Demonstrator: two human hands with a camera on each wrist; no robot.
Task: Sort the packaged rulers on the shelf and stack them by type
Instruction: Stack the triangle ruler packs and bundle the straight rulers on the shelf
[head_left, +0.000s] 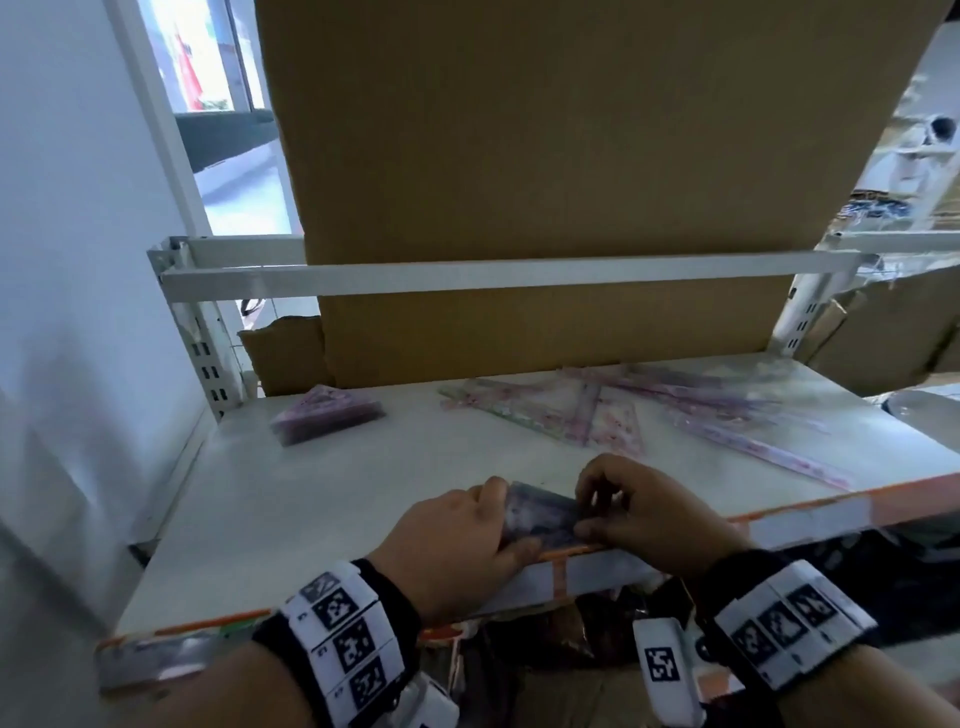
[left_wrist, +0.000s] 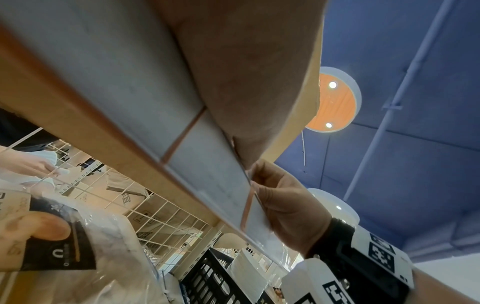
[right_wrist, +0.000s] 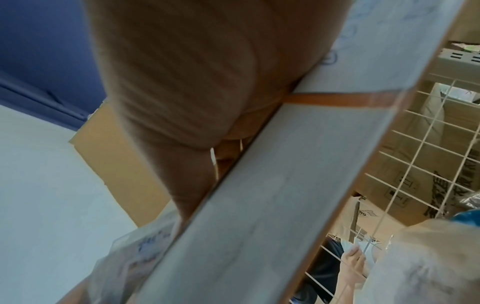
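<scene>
Gripping one ruler packet (head_left: 540, 517) with both hands' fingers in head view, wrist views blocked by shelf edge (left_wrist: 145, 115)

Soft, even daylight from the window (head_left: 208, 57) — edges warped and smeared, both wrist views blurred.

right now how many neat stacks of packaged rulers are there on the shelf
2. One stack sits at the front edge, gripped between the left hand and right hand. The other stack lies at the back left. The loose rulers at the back right are unsorted.
</scene>
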